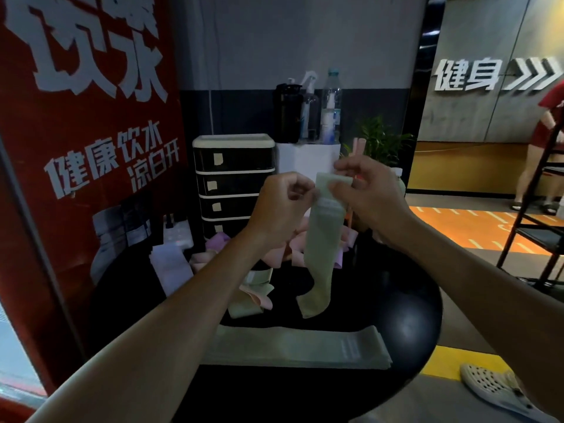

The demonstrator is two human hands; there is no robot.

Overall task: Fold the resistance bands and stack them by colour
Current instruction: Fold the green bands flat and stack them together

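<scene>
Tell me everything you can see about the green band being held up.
The green band is pale and thin, seemingly stretchy rubber, with a whitish patch near its top. The left hand and the right hand pinch its upper end, which folds over. It hangs limp, its lower end curling by the black table; whether they touch is unclear.

Left hand (pixel 285 198) and right hand (pixel 364 186) pinch green band (pixel 322 239) top; folded green stack (pixel 300 348) on black table (pixel 406 315).

Green band (pixel 323 239) dangling upright; folded green stack (pixel 293 348) flat below.
</scene>
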